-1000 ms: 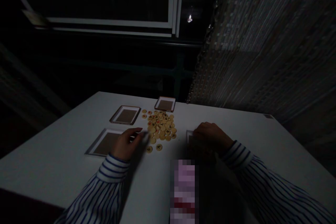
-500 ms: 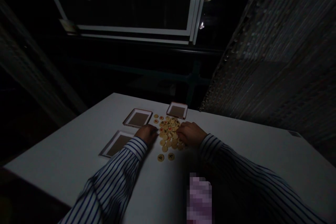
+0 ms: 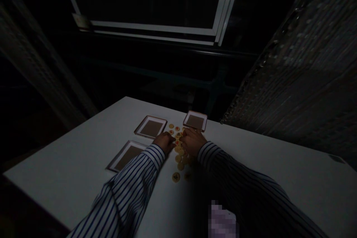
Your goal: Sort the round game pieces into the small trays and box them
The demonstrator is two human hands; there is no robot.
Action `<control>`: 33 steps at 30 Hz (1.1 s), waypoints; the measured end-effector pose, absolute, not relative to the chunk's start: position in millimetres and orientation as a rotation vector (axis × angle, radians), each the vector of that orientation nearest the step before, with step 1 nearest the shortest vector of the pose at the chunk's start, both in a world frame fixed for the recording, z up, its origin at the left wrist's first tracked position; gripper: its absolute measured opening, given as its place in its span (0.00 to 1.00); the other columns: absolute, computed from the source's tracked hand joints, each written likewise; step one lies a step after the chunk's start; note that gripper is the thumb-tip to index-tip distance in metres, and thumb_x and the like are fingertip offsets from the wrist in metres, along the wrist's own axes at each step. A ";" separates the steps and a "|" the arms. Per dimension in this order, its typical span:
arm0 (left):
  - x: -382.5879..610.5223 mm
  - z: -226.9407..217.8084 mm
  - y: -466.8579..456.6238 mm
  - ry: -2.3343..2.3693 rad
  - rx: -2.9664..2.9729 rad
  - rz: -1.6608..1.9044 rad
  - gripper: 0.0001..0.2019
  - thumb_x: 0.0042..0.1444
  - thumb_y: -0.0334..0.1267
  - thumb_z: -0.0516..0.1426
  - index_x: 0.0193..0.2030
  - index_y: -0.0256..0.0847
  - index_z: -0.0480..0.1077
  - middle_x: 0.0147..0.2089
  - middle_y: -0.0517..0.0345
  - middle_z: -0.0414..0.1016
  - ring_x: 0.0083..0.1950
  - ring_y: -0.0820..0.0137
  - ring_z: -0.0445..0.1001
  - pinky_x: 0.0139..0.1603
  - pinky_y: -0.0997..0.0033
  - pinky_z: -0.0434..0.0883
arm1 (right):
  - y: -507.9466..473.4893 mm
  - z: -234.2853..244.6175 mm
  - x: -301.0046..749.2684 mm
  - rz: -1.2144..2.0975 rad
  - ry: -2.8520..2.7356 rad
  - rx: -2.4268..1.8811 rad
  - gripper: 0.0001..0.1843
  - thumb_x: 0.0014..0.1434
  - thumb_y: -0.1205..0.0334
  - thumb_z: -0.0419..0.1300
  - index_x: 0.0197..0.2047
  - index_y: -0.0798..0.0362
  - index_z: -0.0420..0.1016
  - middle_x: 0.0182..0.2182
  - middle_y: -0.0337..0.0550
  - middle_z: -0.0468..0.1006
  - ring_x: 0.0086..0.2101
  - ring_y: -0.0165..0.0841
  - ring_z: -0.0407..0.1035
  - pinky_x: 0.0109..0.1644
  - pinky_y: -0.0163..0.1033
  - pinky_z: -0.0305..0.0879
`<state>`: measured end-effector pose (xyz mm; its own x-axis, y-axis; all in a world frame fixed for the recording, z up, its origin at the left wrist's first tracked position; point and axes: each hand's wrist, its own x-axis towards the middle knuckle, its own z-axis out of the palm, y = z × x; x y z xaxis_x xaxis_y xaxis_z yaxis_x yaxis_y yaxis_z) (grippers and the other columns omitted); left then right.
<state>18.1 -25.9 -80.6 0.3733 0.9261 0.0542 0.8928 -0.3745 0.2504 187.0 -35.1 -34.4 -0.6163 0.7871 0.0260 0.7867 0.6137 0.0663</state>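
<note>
Round, pale wooden Chinese chess pieces (image 3: 180, 166) with red or black characters lie heaped on the white table. At the heap's left edge is my left hand (image 3: 164, 142), its fingers bent and drawn together against the pieces; whatever is between them is too dark to make out. My right hand (image 3: 193, 142) reaches over the heap from the right and covers part of it. Its curled fingertips close on a piece among the others. Apart from the heap, on the near side, lie a piece with a black character (image 3: 176, 177) and a dimmer, shaded piece (image 3: 188, 176).
Shallow framed trays with brown bottoms stand around the heap: one at back left (image 3: 150, 128), another at near left (image 3: 129, 156), partly behind my left sleeve, and a third at back right (image 3: 195, 121). A beaded curtain (image 3: 301, 67) hangs right of the white table (image 3: 264, 152).
My right hand has moved left across the heap, closer to my left hand, and hides more pieces. My left hand stays at the heap's left edge. The view has shifted slightly.
</note>
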 end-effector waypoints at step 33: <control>14.6 -74.2 -32.3 1.575 2.558 0.481 0.15 0.52 0.44 0.51 0.40 0.39 0.71 0.39 0.50 0.71 0.43 0.65 0.68 0.46 0.66 0.64 | -28.8 -36.0 181.1 -0.167 2.869 1.459 0.14 0.53 0.63 0.49 0.40 0.50 0.72 0.43 0.45 0.65 0.46 0.36 0.55 0.48 0.44 0.50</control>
<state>14.6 -32.3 -74.2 0.4157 0.8840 0.2138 0.8527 -0.4606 0.2464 181.1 -28.8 -36.0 -0.5877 0.8087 0.0252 0.8003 0.5856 -0.1287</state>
